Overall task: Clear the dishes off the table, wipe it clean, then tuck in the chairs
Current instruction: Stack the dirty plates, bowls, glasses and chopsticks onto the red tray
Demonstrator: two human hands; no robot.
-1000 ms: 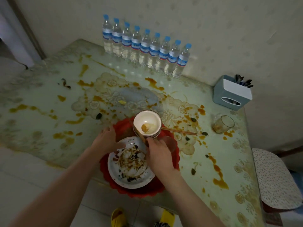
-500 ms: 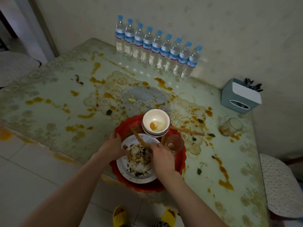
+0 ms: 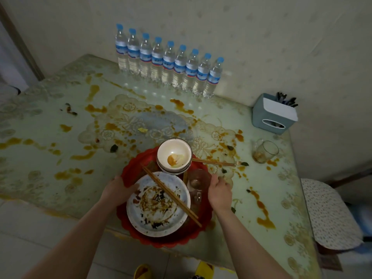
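Observation:
A red tray (image 3: 128, 170) overhangs the near edge of the stained table (image 3: 50, 158). It carries a dirty white plate (image 3: 153, 210), stacked bowls (image 3: 174, 156) with food scraps, a clear glass (image 3: 198, 182) and chopsticks (image 3: 171, 196) lying across the plate. My left hand (image 3: 116, 188) grips the tray's left rim, thumb on top. My right hand (image 3: 220, 192) holds the tray's right rim beside the glass. Another pair of chopsticks (image 3: 215, 162) lies on the table right of the bowls. A second glass (image 3: 265, 152) lies tipped on the table further right.
Several water bottles (image 3: 169, 63) line the wall at the back. A blue tissue box (image 3: 273, 113) with pens stands at the back right corner. A cushioned chair (image 3: 330, 214) is at the table's right end. Yellow slippers (image 3: 143, 271) show below on the tiled floor.
My right hand let go of the chopsticks, which now lie across the plate, and moved to the tray's right rim. My left hand stayed on the left rim.

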